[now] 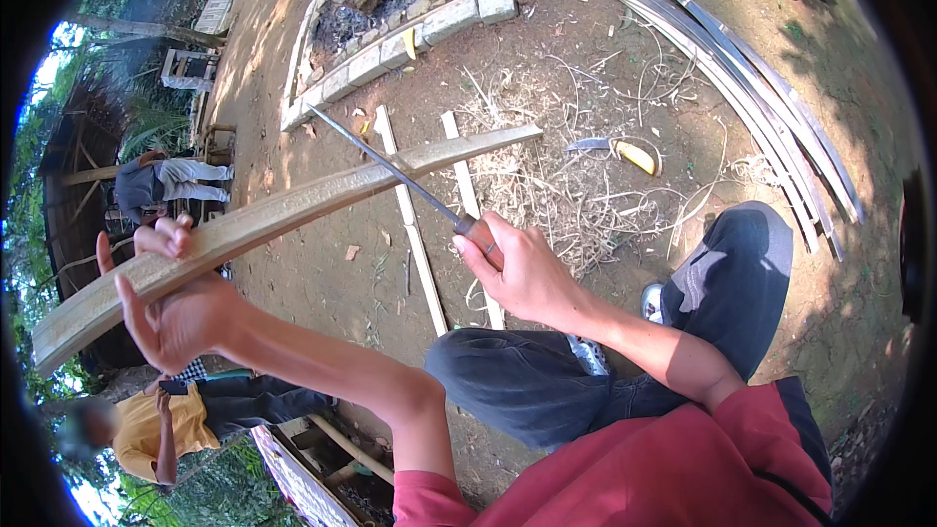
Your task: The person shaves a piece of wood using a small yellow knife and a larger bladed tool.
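My left hand [181, 298] is wrapped around the lower left part of a long, pale wooden strip [283, 210], with some fingers sticking out past its edges. The strip slants up to the right across the view, its far end above the ground. In my right hand [522, 268] is the brown wooden handle of a long, thin metal tool [429, 198]. Its dark, narrow shaft crosses the strip near the middle and points to the far left. Whether it is a file or a slim blade cannot be made out.
Shavings [566, 195] litter the dirt around a yellow-handled knife [636, 156]. Two narrow strips [422, 268] lie before my knees. Long slats [742, 78] are piled at the right. A stone-edged pit [390, 51] lies beyond; a yellow-shirted person [161, 429] and another person [146, 185] are at left.
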Available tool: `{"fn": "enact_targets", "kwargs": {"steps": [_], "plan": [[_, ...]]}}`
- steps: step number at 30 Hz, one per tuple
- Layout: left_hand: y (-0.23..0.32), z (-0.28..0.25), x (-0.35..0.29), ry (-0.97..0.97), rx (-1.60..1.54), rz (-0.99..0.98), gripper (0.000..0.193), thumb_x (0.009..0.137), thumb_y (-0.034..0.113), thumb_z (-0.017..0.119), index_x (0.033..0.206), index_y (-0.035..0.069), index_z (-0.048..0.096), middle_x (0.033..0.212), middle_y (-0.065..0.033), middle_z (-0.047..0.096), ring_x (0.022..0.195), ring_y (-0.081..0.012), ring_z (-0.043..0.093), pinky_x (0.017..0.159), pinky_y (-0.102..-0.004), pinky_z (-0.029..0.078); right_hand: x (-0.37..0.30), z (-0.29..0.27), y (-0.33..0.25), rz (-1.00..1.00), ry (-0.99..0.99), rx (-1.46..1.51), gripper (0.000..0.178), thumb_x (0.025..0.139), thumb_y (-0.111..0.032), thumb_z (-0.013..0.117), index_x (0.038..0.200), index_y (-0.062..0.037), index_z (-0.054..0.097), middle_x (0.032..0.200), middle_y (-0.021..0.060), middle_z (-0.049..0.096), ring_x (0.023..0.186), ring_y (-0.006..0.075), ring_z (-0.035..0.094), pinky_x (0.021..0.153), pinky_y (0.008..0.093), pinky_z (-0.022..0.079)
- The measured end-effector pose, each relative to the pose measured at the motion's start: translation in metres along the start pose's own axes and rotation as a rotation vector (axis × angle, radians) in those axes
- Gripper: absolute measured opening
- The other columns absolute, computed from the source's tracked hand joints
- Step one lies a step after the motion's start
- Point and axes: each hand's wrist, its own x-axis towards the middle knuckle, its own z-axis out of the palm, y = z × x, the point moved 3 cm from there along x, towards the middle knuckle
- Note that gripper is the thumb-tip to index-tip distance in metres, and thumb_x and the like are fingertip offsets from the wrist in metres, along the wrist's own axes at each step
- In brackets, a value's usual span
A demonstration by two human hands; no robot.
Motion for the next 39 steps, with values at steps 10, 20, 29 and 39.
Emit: {"fn": "enact_targets", "kwargs": {"steps": [10,20,29,39], "plan": [[0.030,0.059,0.037,0.286,-0.003,-0.096,0.038,0.076,0.037,0.054,0.060,0.013,0.029,0.050,-0.0027,0.026,0.042,-0.0128,0.026,0.043,-0.0242,0.023,0.000,-0.018,-0.073,-0.196,-0.098,0.029,0.031,0.098,-0.023,0.053,0.083,0.0041,0.049,0.044,0.0104,0.052,0.035,0.0222,0.056,0.031,0.0335,0.040],[-0.002,0.059,0.021,0.363,-0.043,-0.145,0.042,0.069,0.041,0.052,0.056,0.012,0.025,0.052,-0.0036,0.023,0.045,-0.0155,0.024,0.047,-0.0273,0.020,0.023,-0.041,0.023,0.105,-0.037,-0.149,0.030,0.098,-0.022,0.053,0.089,0.0063,0.050,0.053,0.0129,0.056,0.041,0.0219,0.058,0.040,0.0365,0.042],[0.006,0.058,0.006,0.050,-0.204,-0.166,0.037,0.068,0.038,0.052,0.058,0.010,0.030,0.051,-0.0053,0.025,0.046,-0.0159,0.026,0.047,-0.0275,0.024,0.008,-0.028,-0.013,0.055,-0.046,-0.028,0.027,0.096,-0.020,0.056,0.089,0.0051,0.051,0.054,0.0123,0.058,0.049,0.0214,0.063,0.043,0.0355,0.043],[0.015,0.055,-0.004,0.140,-0.151,-0.072,0.038,0.068,0.038,0.053,0.060,0.010,0.028,0.052,-0.0055,0.025,0.046,-0.0166,0.025,0.045,-0.0293,0.021,-0.013,-0.015,-0.061,-0.200,-0.123,0.029,0.027,0.098,-0.023,0.054,0.090,0.0019,0.049,0.051,0.0068,0.054,0.041,0.0127,0.053,0.037,0.0312,0.038]]}}
